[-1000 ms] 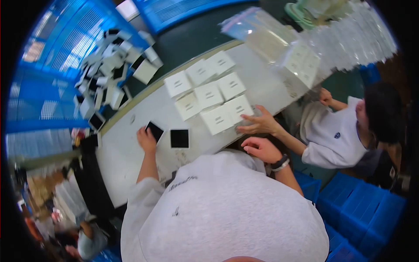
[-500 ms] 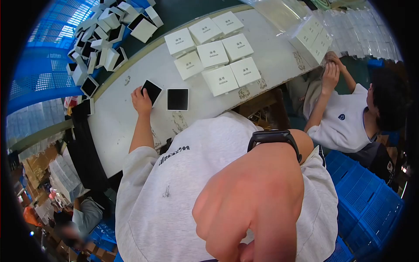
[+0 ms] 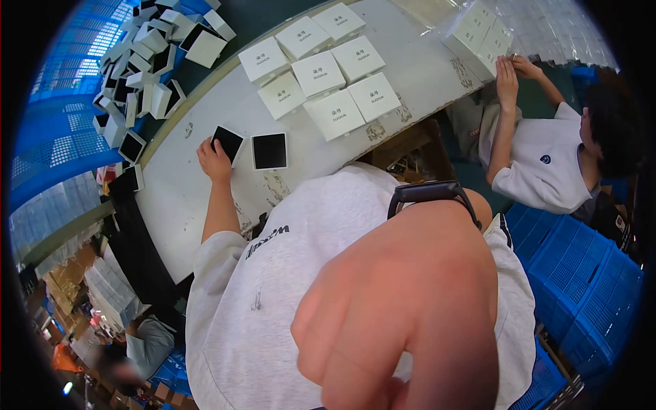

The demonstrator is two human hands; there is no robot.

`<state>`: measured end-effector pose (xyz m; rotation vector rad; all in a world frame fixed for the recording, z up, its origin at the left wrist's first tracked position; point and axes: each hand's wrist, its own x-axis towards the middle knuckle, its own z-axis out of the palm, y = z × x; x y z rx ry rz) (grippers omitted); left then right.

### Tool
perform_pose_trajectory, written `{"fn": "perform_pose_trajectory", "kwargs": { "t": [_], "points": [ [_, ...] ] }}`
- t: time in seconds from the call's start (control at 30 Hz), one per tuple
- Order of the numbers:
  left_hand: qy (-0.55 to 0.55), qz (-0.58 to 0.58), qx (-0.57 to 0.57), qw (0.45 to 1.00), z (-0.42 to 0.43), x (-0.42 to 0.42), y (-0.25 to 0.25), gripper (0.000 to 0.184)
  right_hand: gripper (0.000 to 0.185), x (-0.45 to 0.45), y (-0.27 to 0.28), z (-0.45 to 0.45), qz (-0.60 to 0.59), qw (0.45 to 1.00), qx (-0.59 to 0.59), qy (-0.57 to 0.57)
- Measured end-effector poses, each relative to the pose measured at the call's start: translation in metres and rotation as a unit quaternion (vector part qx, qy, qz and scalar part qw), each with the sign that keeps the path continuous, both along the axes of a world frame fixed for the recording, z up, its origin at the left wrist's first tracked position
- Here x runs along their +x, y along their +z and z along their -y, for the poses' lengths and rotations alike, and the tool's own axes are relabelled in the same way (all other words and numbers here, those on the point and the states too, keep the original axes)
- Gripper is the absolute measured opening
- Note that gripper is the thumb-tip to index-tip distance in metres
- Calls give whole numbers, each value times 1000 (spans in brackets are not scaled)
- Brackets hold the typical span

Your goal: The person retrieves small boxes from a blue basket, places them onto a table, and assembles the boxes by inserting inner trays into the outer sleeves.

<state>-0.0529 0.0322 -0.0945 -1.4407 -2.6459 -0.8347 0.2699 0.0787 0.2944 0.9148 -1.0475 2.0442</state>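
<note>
My left hand (image 3: 214, 161) rests on the white table (image 3: 171, 212), its fingers on a white-edged box with a black inside (image 3: 227, 145). Just right of it lies a second open box, black within (image 3: 269, 151). Beyond them stand several closed white boxes with printed lids (image 3: 318, 74), side by side. My right hand (image 3: 403, 301) is raised close to the camera in front of my shirt, a dark band on its wrist. Its fingers are curled and their tips are cut off below, so what they hold, if anything, is hidden.
Many loose white and black box parts (image 3: 147, 61) lie by a blue crate (image 3: 55, 147) at the upper left. A co-worker (image 3: 540, 157) on the right has both hands by wrapped white boxes (image 3: 478, 34). Blue crates (image 3: 581, 273) stand at the lower right.
My right hand has risen from beside the table edge to close before the camera. The co-worker's hand has moved from the printed boxes to the wrapped ones. My left hand stays on its box.
</note>
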Motion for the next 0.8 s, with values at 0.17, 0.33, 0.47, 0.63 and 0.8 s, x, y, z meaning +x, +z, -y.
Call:
{"fn": "perform_pose_trajectory", "kwargs": {
  "t": [0.17,0.33,0.47,0.63,0.8],
  "points": [
    [3,2,-2,1000,2,0,-1,28,27,-1,-1,-2,-4,1000,-3,-8],
    [4,-8,-6,1000,0,2,1,28,27,4,0,-6,-6,1000,5,-3],
    [-1,-5,-12,1000,1,2,5,29,26,10,2,-9,-6,1000,8,5],
    [109,-98,-75,986,-5,-6,32,60,27,50,-19,-13,48,996,-32,-66],
    [-276,-122,136,944,-53,90,136,45,28,130,-135,33,393,846,-215,-288]
  ]
}}
